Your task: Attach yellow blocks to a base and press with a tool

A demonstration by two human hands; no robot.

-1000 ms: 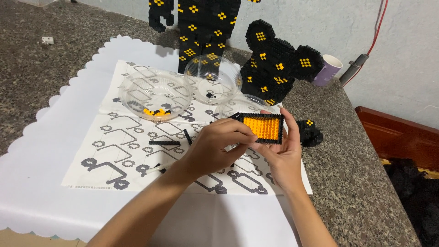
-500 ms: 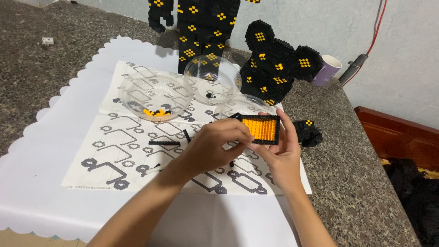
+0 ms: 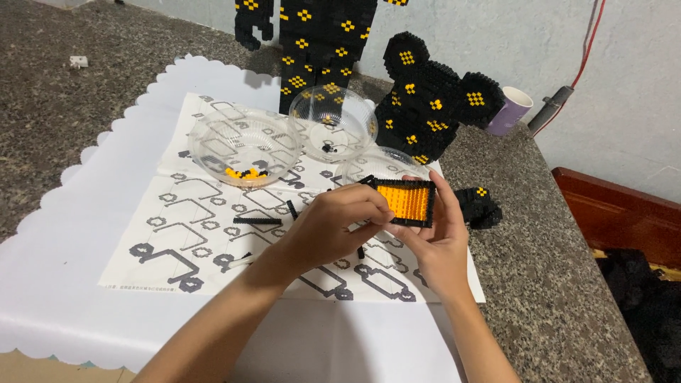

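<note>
Head view: at centre frame, the left hand [image 3: 333,227] pinches the left edge of an orange-and-black block panel [image 3: 404,203], hiding that corner. The right hand [image 3: 433,245] grips it from below. At top, the black block figure [image 3: 323,42] is cut off.

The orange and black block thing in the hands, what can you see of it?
The flat block panel is a small rectangle of tiny plastic bricks, orange in the middle with a black border. It is held up above the printed instruction sheet, tilted towards the camera. The right hand supports it from below and its right edge; the left hand pinches its left edge.
</note>
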